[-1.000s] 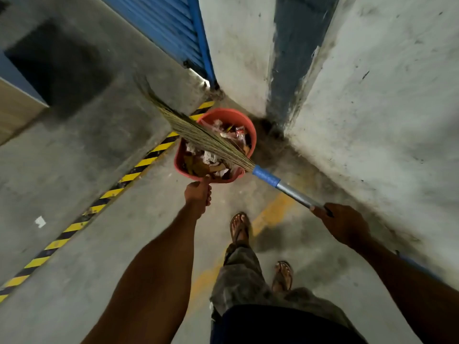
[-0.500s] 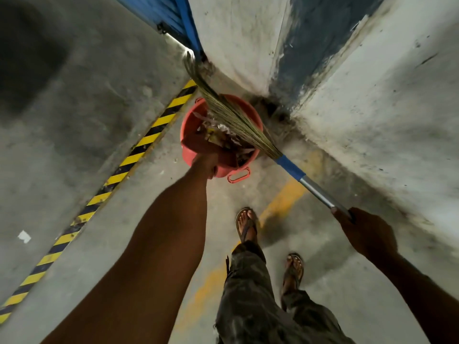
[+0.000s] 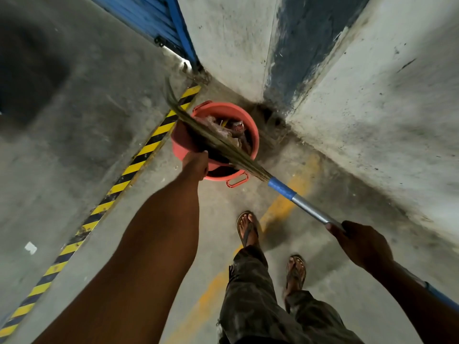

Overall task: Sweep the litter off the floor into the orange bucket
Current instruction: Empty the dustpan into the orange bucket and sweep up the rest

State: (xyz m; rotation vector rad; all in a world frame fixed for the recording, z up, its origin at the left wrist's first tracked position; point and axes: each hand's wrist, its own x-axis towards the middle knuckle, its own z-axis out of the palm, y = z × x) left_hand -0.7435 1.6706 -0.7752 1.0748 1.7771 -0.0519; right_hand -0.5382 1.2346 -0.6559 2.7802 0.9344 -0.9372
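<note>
orange bucket [image 3: 178, 147] tilted, litter [image 3: 224, 129] inside, broom [image 3: 218, 142] across rim

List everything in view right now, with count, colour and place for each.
orange bucket: one, orange, on the floor in the corner by the walls
litter: many pieces, mixed colours, inside the bucket
broom: one, straw bristles, blue and silver handle, across the bucket mouth
white scrap: one, white, floor at far left
hazard stripe: one, yellow and black, floor left of the bucket
yellow line: one, faded yellow, floor under the broom handle
shutter: one, blue, top left
walls: grey-white with a dark blue band, top and right
feet: two, in sandals, bottom centre
left hand: one, holds the bucket's near rim
right hand: one, grips the broom handle
</note>
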